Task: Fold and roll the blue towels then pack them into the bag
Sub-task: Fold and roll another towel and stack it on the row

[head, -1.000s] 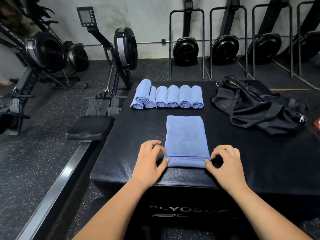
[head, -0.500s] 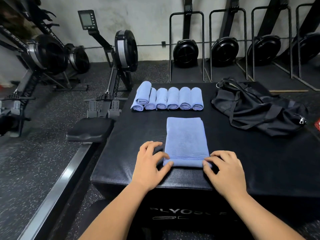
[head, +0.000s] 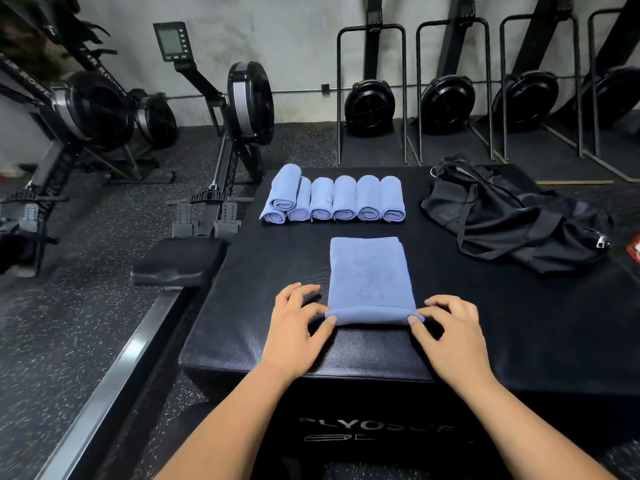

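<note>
a black padded box (head: 277,271) sits in the middle of a gym. speckled black rubber floor (head: 86,341) spreads left of the box and behind it, up to a pale grey wall (head: 294,36). just left of the box stands a rowing machine (head: 249,102) with a small monitor (head: 171,41); further left are more rowers (head: 93,109). behind the box, upright stored rowers (head: 370,105) line the wall.
</note>
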### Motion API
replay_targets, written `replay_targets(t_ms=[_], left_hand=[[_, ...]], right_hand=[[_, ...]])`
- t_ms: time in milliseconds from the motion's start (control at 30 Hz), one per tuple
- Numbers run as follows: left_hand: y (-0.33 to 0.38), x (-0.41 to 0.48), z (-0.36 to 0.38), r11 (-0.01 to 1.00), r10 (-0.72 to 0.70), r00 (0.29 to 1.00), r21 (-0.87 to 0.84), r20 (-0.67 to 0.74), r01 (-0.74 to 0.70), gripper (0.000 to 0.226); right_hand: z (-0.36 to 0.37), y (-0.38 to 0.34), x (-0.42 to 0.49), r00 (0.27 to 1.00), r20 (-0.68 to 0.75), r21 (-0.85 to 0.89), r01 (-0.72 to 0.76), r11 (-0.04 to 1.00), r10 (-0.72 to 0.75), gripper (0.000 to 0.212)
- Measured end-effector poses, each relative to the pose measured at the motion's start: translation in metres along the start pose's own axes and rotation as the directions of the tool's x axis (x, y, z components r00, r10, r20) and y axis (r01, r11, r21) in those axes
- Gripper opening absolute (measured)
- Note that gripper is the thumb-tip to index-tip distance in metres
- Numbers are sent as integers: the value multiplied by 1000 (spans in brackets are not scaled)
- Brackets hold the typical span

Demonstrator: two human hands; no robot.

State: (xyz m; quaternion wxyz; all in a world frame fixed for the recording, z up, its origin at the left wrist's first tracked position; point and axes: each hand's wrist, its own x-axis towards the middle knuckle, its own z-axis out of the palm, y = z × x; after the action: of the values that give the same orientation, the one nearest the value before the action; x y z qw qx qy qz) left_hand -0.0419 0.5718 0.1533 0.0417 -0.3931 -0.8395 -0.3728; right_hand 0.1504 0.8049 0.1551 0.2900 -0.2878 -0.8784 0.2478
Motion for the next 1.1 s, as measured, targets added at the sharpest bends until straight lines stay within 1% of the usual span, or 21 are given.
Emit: replay_targets(t_ms=[200,300,400,467,533,600,667,767,867,1000,1100], left_hand=[[1,0,-1,998,-35,999,-46,34,37,30],[2,0,0,998,-47,999,-28,19,48,28],[4,0,0,998,-57,998,-21,-25,56,27],[6,0,-1,1000,-28,998,-4,-58,28,22],[8,-1,-2,1000,14,997,27,-69,-12,19],[10,-2,-3,995,75,995,76,-71,-69,11],[10,-4,-1,985,126,988,128,-84,-115,6],[9,-5,0,979,130,986,172,-109,-110,6],[8,-5,1,977,119,987,188,-110,-97,11],[8,-5,1,977,115,992,185,-54,-103,33],[6,-4,1,985,80,996,156,-33,-74,31]], right_hand=[[-3,-2,2,998,26,31,-62,998,61,14],[-4,-7,2,995,17,38,-102,994,101,20],[-6,-11,1,988,-13,49,-150,987,151,28],[-7,-11,0,993,-26,52,-110,993,112,26],[-5,-9,-2,999,-23,49,-32,998,33,19],[-2,-7,-4,999,-40,2,33,999,-33,10],[1,-6,-5,996,-69,-55,55,997,-59,7],[1,-6,-7,994,-94,-117,47,992,-58,7],[1,-9,-7,995,-77,-148,43,988,-55,13],[0,-10,-4,999,4,-168,45,985,-45,33],[0,-5,-2,999,38,-169,44,985,-38,39]])
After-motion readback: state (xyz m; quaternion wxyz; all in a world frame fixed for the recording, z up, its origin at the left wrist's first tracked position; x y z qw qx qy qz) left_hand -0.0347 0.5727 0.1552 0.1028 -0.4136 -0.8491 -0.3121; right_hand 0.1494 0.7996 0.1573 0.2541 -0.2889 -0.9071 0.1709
